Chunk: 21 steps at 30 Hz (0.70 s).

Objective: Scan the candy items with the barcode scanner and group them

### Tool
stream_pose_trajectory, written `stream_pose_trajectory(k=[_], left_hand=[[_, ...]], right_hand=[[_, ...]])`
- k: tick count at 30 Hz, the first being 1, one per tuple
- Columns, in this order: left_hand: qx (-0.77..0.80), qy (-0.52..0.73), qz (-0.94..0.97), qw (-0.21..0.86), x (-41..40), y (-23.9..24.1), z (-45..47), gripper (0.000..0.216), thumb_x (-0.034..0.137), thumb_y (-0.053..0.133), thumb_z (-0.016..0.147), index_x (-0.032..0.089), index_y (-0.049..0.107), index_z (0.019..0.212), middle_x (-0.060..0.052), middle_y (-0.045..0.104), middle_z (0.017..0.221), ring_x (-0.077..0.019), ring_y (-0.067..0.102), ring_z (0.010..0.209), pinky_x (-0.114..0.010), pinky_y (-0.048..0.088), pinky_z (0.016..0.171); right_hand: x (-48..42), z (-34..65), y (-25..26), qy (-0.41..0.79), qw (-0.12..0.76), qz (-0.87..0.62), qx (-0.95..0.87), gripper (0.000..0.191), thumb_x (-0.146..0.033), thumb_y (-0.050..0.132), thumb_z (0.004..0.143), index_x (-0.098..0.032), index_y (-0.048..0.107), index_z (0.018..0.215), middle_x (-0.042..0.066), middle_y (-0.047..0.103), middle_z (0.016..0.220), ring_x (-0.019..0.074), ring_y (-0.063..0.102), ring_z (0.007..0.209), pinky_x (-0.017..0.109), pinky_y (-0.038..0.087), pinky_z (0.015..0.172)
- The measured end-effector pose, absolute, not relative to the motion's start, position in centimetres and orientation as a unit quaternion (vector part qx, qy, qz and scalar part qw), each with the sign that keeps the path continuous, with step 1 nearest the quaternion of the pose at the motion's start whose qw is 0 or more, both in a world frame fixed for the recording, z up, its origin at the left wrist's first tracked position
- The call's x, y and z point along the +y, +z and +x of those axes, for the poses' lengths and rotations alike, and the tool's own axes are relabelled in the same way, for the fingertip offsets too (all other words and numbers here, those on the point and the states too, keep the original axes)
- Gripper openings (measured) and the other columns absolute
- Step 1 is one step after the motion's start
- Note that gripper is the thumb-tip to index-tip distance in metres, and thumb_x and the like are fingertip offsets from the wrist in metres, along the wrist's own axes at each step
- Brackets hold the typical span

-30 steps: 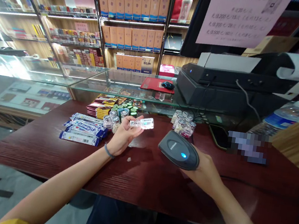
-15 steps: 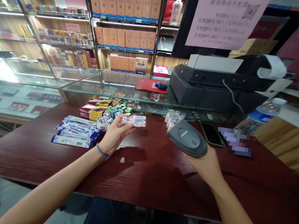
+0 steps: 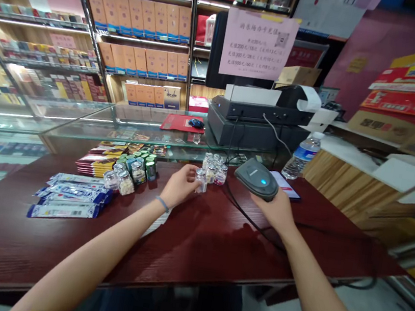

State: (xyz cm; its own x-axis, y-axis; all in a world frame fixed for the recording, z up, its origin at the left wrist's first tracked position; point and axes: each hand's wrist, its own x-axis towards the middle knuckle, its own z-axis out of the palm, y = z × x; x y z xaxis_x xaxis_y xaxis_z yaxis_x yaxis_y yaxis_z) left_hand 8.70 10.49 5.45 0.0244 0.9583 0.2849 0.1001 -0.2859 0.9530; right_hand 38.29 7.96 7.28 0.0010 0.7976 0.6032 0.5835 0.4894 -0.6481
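My left hand has its fingers closed around a small clear jar with a silvery lid. The jar is upright, close to a cluster of similar jars. In my right hand is a dark grey barcode scanner, its blue light lit. Further left stand more small jars and green-topped tubes. Blue-and-white packets lie in a pile, with a stack of red and yellow packs behind them. A strip of white paper shows beneath my left wrist.
A black cable runs across the dark red table. At the back right are a water bottle and a flat, pale-faced item. Behind stand a glass counter, a mouse and a cash drawer.
My left hand has moved toward the right-hand jar cluster and turned its jar from sideways to upright. The scanner's blue light now shows. My view has swung to the right.
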Motion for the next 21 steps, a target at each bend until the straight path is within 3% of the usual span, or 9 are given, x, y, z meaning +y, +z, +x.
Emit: stream_pose_trajectory(k=[4,10,15,21], left_hand=[[0.44,0.526,0.618,0.383,11.0,3.6,12.6,0.036,0.015,0.081,0.07,0.022,0.071,0.104,-0.007,0.07,0.104,-0.0207,0.068,0.086,-0.041,0.055,0.092],[0.491,0.512,0.65,0.273,12.0,2.5,15.9,0.039,0.014,0.076,0.077,0.023,0.072,0.114,-0.008,0.066,0.1,-0.0259,0.063,0.098,-0.044,0.048,0.101],[0.487,0.53,0.643,0.262,12.4,2.1,17.1,0.041,0.009,0.073,0.08,0.022,0.064,0.118,-0.006,0.068,0.101,-0.0209,0.065,0.094,-0.038,0.051,0.094],[0.509,0.529,0.635,0.24,13.2,1.8,18.0,0.033,0.007,0.074,0.08,0.017,0.06,0.108,-0.007,0.068,0.101,-0.0175,0.064,0.09,-0.032,0.052,0.089]], right_hand=[[8.1,39.1,6.4,0.102,0.506,-0.494,-0.7,0.042,-0.027,0.073,0.075,-0.015,0.071,0.115,0.012,0.08,0.105,0.0286,0.074,0.094,0.041,0.057,0.087],[7.8,39.4,5.9,0.115,0.529,-0.495,-0.679,0.041,-0.026,0.073,0.075,-0.014,0.071,0.114,0.012,0.08,0.106,0.0287,0.074,0.095,0.042,0.057,0.09],[8.2,39.5,5.3,0.128,0.548,-0.489,-0.666,0.039,-0.031,0.074,0.074,-0.016,0.072,0.109,0.011,0.08,0.103,0.0284,0.074,0.092,0.043,0.057,0.089],[8.6,39.8,4.8,0.129,0.555,-0.489,-0.661,0.039,-0.034,0.075,0.073,-0.017,0.073,0.107,0.011,0.081,0.101,0.0295,0.075,0.091,0.044,0.058,0.089]])
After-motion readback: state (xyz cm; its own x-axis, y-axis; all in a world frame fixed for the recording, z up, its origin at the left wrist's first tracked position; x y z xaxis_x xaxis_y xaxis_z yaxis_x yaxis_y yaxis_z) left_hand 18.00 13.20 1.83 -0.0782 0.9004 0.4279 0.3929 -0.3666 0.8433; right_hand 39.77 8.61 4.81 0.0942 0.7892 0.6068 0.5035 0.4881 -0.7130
